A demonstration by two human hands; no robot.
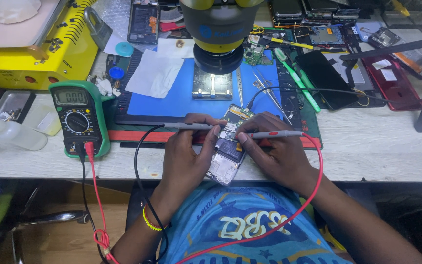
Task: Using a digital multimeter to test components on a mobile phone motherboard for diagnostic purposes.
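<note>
My left hand (187, 151) grips a black test probe (191, 126), its tip pointing right onto an opened phone (228, 146) with its back off and boards showing. My right hand (275, 146) pinches a red test probe (279, 133), tip pointing left onto the same phone. Both hands also steady the phone, which is tilted over the desk's front edge. A black lead (140, 161) and a red lead (318, 171) loop down to a green multimeter (79, 117) at the left.
A microscope head (219, 34) hangs over a blue mat (172, 98) with a small holder plate. A yellow machine (35, 44) stands at the back left, a clear bottle (13, 134) near it. Tweezers, green tools, phones and boards crowd the back right.
</note>
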